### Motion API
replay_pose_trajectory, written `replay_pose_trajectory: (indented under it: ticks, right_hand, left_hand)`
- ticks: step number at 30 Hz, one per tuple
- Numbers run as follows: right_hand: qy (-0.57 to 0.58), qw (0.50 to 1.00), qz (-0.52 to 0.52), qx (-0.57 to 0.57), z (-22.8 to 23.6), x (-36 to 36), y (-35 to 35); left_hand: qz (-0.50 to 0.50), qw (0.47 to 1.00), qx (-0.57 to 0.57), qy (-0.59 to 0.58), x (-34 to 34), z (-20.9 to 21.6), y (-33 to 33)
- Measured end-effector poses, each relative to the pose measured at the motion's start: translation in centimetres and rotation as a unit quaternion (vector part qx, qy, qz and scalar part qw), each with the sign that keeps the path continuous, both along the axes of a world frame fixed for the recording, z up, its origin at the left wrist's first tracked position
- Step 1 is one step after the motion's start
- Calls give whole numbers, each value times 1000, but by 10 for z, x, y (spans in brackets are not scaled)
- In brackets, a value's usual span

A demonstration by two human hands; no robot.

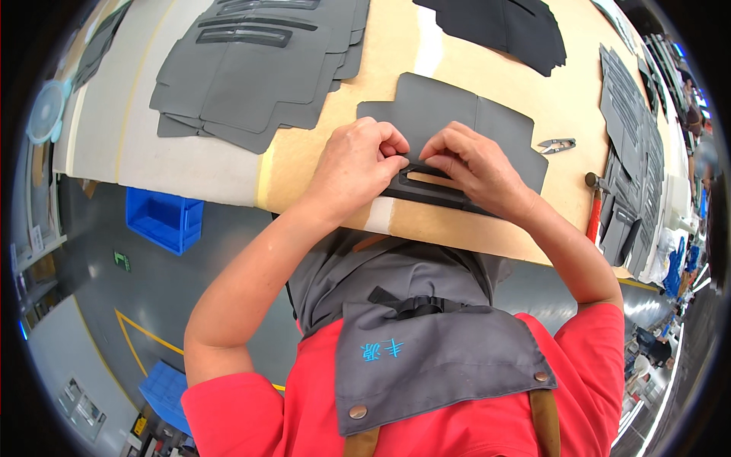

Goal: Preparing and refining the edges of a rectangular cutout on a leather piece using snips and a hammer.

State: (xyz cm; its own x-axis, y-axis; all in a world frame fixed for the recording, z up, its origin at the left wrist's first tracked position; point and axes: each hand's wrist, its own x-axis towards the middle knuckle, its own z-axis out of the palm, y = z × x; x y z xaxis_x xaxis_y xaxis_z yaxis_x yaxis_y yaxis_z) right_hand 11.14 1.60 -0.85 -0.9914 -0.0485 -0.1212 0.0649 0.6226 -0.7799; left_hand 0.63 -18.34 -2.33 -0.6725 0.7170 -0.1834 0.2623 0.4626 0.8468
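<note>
- Grey panel (438, 105) lies flat on the tan table (304, 171), near its front edge, with a dark-rimmed slot (430, 195) at the side toward the person.
- Left hand (356, 161): fingers curled, thumb and forefinger drawn together at the slot's far left corner; I cannot tell whether they pinch the material.
- Right hand (474, 161): fingers bent likewise over the slot's far edge, just beside the left fingertips; its grip cannot be told either.
- Snips (557, 145) lie just right of the panel; a red-handled hammer (594, 206) rests farther right.
- Stacked grey panels (251, 87) lie to the left.
</note>
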Motion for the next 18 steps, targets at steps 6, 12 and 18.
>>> replay_pose_trajectory:
  ticks: [6, 12, 18]
  right_hand:
    - [-20, 1000, 0, -1, -1, -5, -10]
    - [-38, 999, 8, -3, 1, -12, -8]
    - [-64, 997, 37, 14, 1, -20, -3]
  left_hand:
    - [6, 1000, -13, -14, 0, 3, 1]
    - [4, 1000, -13, -27, 0, 4, 2]
    - [1, 1000, -13, -21, -1, 3, 1]
